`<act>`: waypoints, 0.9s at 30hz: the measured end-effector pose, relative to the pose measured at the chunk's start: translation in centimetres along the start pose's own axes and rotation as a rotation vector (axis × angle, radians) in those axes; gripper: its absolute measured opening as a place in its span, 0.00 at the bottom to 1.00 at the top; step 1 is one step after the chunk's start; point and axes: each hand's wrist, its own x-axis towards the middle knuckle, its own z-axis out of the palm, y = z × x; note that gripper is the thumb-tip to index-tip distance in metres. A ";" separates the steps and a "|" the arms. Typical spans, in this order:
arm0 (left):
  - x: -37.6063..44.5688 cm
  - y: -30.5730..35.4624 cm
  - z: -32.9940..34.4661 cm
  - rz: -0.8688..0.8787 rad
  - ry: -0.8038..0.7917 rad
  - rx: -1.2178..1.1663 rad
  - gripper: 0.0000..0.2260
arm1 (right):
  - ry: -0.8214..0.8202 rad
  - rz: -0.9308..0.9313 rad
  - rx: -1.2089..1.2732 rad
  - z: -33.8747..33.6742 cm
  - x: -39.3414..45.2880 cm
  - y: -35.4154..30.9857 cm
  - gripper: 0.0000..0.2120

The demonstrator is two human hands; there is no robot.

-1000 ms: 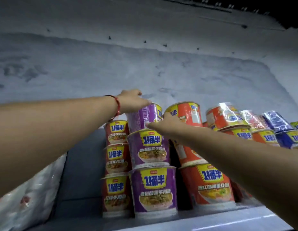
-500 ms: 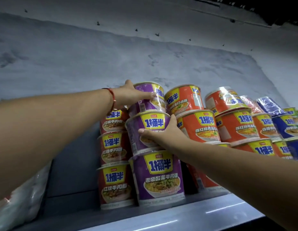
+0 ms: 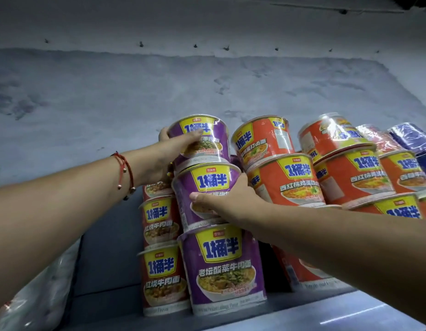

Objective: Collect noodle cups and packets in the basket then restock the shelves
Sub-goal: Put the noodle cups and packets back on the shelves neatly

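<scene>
Your left hand grips the top purple cup labelled "1桶半"; your right hand curls round the middle purple cup — both stacked on the shelf. Beside them, orange cups read "西红柿鸡蛋".

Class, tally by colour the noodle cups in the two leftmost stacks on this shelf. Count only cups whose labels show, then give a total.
Purple cups: 3
Dark red cups: 3 (the top one is partly hidden behind the left hand)
Total: 6
</scene>
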 end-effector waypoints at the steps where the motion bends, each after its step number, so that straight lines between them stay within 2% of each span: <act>1: 0.0 -0.1 0.5 -0.003 0.032 0.017 0.38 | -0.033 -0.009 0.024 -0.2 0.1 0.2 0.73; 3: -0.2 -0.3 1.4 -0.024 0.076 0.055 0.44 | -0.104 -0.043 0.071 -0.5 0.3 0.7 0.73; 11: -2.0 -0.1 3.0 -0.050 0.161 0.150 0.46 | -0.161 -0.080 0.104 -0.7 1.0 1.3 0.73; 15: -3.9 -0.7 2.9 -0.087 0.107 0.181 0.47 | -0.231 -0.064 0.139 -2.5 1.3 1.3 0.56; 18: -5.3 -1.5 2.7 -0.102 0.056 0.170 0.50 | -0.257 -0.021 0.091 -2.9 1.3 1.3 0.54; 21: -6.2 -2.8 2.6 -0.127 0.033 0.156 0.45 | -0.302 -0.054 0.157 -2.2 0.7 1.7 0.50; 23: -6.2 -3.4 2.5 -0.132 0.056 0.123 0.41 | -0.275 -0.079 0.156 -2.0 0.1 1.8 0.46; 27: -6.1 -3.5 2.1 -0.127 0.045 0.090 0.40 | -0.262 -0.118 0.127 -2.1 -1.3 2.0 0.52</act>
